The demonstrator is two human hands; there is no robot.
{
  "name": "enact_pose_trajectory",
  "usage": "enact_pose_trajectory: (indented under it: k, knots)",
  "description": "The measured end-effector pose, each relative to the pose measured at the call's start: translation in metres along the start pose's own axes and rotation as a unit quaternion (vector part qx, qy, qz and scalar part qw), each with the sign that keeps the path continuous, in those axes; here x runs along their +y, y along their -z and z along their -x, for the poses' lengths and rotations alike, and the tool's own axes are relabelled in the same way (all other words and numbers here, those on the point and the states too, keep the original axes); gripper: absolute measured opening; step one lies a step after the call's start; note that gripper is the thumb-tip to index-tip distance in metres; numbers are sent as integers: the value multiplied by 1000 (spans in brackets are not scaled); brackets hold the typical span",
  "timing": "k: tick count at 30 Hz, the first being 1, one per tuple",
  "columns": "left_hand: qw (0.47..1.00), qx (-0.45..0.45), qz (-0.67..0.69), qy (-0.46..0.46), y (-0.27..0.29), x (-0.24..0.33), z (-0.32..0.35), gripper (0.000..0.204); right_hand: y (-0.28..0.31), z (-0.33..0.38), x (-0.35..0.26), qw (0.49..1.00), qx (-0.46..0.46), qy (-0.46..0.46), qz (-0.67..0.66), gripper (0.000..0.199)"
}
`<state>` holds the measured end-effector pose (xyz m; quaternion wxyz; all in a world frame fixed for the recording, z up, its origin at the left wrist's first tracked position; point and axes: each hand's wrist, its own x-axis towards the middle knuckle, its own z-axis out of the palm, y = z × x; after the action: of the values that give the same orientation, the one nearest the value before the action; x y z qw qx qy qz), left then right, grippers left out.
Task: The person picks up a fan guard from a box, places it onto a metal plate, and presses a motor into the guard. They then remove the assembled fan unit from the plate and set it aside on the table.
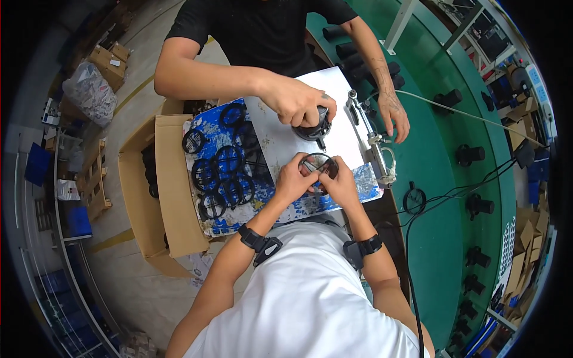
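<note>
From where I stand, the person in white has both hands on one black-rimmed round piece [319, 160], held up before them over the near part of the paint-worn blue bench [305, 207]. The left hand [293, 181] pinches its left side, fingers curled around the rim and thumb across the face; the right hand [340, 183] mirrors that on the right, the thumbs close together. Just beyond, a co-worker's hand [298, 102] grips a dark round fixture [315, 130] on the pale sheet [277, 134], covering most of its top. Black rings [230, 190] lie heaped to the left. A carton farther back bears a white label [114, 62], its print too small to read. The fingertips behind the piece are hidden, the co-worker's head is cut off, and the big cardboard box [181, 197] holds dark things I can't make out.
</note>
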<state>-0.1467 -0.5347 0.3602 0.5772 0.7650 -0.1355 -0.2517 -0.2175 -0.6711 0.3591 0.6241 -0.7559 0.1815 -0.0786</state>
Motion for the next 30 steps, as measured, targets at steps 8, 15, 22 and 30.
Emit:
enact_pose_trajectory:
  k: [8,15,22,30]
  knots:
    - [1000,3,11,-1,-2,-1,1,32,-1,1,-4,999,1,-31,-23,25]
    - [1000,5,20,17,2,6,7,31,-5,2,8,1000,3,-17,5,20]
    - [997,-45,55,6,-4,-6,-6,32,2,7,4,995,70,-9,73,35]
    - [885,132,-147,-421,40,52,-52,28,-53,-6,-22,996,20,25,-86,54]
